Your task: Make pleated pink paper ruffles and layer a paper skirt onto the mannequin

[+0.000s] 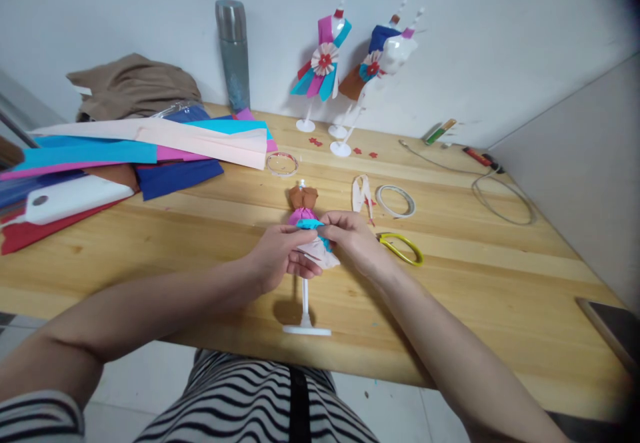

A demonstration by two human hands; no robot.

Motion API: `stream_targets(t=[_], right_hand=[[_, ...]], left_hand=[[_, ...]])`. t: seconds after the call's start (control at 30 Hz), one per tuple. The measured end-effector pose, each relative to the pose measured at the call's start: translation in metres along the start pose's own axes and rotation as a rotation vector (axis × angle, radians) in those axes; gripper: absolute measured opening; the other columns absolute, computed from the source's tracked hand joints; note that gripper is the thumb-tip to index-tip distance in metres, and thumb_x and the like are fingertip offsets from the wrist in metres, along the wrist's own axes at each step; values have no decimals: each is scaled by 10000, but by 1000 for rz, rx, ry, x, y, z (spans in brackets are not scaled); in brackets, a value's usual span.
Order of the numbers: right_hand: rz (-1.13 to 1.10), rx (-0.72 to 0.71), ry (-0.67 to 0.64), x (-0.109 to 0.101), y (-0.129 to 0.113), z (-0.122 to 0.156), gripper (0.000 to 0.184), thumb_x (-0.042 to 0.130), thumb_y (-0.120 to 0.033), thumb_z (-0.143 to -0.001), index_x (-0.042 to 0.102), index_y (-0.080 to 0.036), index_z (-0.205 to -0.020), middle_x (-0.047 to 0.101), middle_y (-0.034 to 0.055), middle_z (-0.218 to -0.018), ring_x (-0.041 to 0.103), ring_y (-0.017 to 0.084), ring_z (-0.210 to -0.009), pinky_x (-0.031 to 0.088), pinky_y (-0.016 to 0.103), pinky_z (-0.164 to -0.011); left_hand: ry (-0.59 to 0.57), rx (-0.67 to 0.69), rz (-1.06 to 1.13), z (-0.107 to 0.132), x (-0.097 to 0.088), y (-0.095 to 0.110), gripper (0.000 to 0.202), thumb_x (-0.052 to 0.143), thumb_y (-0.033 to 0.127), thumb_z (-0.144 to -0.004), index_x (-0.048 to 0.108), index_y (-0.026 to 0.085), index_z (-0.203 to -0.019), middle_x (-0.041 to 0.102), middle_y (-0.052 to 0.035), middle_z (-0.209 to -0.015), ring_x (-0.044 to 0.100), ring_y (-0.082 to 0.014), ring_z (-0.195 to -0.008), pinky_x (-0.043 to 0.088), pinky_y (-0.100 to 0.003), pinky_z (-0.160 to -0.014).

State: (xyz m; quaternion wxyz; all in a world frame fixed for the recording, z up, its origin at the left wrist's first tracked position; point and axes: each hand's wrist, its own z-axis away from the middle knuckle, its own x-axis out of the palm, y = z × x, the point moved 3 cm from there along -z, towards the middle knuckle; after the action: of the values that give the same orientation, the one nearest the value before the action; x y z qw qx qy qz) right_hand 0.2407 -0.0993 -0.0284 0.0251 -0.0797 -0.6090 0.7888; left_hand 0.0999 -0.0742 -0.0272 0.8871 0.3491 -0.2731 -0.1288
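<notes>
A small white dress form [305, 296] stands near the table's front edge, wearing a brown top [303, 197] and a magenta band [301, 215]. Around its lower part is a blue crepe paper strip [311, 224], with a pale pink paper piece [324, 257] below. My left hand [287, 249] pinches the blue strip from the left, thumb on top and fingers under the pale layer. On the other side my right hand [353, 236] pinches the same strip near its right end. The fingertips of both hands almost meet.
Paper sheets [215, 139] lie at left beside a brown cloth [135, 86] and a flask [234, 56]. Dressed forms [325, 63] stand behind. Yellow-handled scissors [403, 248], a tape roll [396, 201], a cable [475, 193] and a phone [610, 329] lie to the right.
</notes>
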Motion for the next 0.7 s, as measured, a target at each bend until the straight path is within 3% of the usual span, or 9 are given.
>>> stream_targets(t=[0.43, 0.7], right_hand=[[-35, 14, 33, 1, -1, 2, 199, 661, -347, -588, 552, -194, -524, 468, -47, -469, 383, 89, -466, 289, 247, -493], [125, -61, 35, 1, -2, 3, 202, 628, -362, -616, 533, -198, -548, 474, -44, -491, 382, 93, -474, 293, 249, -480]], left_hand=[[64, -8, 43, 3, 3, -1, 64, 657, 137, -815, 648, 92, -770, 685, -77, -613, 621, -125, -430, 468, -198, -429], [22, -24, 4, 0, 3, 1, 203, 544, 193, -904, 654, 87, -771, 677, -82, -599, 609, -126, -419, 469, -210, -429]])
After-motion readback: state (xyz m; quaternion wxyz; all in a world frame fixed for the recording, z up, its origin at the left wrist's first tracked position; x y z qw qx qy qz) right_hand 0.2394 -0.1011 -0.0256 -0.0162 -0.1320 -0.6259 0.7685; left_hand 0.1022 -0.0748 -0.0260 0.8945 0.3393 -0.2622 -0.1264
